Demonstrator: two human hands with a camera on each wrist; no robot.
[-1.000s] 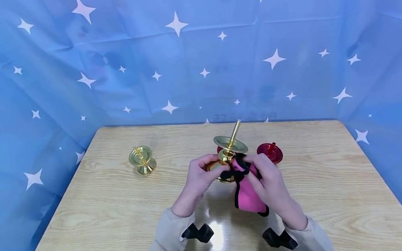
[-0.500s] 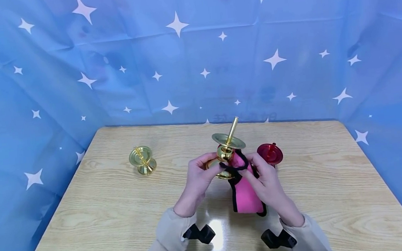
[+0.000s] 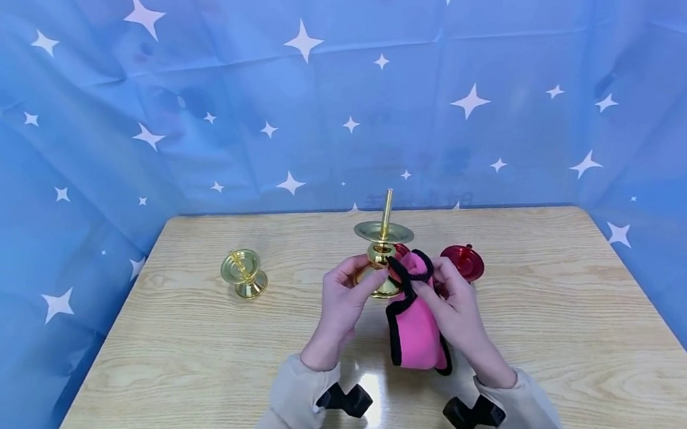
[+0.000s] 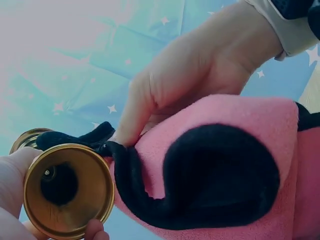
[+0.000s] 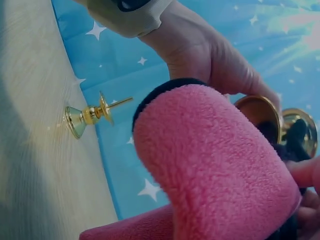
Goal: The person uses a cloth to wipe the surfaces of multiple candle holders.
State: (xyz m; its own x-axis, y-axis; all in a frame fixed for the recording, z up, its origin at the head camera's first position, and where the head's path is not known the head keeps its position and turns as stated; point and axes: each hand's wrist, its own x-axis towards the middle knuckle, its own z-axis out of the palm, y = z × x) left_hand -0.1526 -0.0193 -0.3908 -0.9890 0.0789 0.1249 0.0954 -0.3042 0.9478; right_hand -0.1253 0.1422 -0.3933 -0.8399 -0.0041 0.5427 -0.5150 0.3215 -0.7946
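Note:
My left hand (image 3: 340,305) grips a gold candlestick (image 3: 384,232) by its flared base. The spike and dish point up in the head view, and the hollow underside of the base faces the left wrist camera. A pink plush cloth (image 3: 417,339) with black edging hangs beside it, pinched near its top by my right hand (image 3: 453,304). A black-edged fold of the cloth lies against the stem and base. In the right wrist view the pink cloth (image 5: 215,160) hides much of the work, and the gold base shows behind it.
A smaller gold candlestick (image 3: 250,280) stands at the left of the wooden table (image 3: 197,363). To the right is a red candlestick (image 3: 463,262). More red (image 3: 401,250) shows behind the held candlestick, mostly hidden. A blue star-patterned curtain (image 3: 338,153) hangs behind.
The gold candlestick has risen a little, moved left and become more upright. My right hand has shifted its grip on the cloth, whose black-edged top now stands higher.

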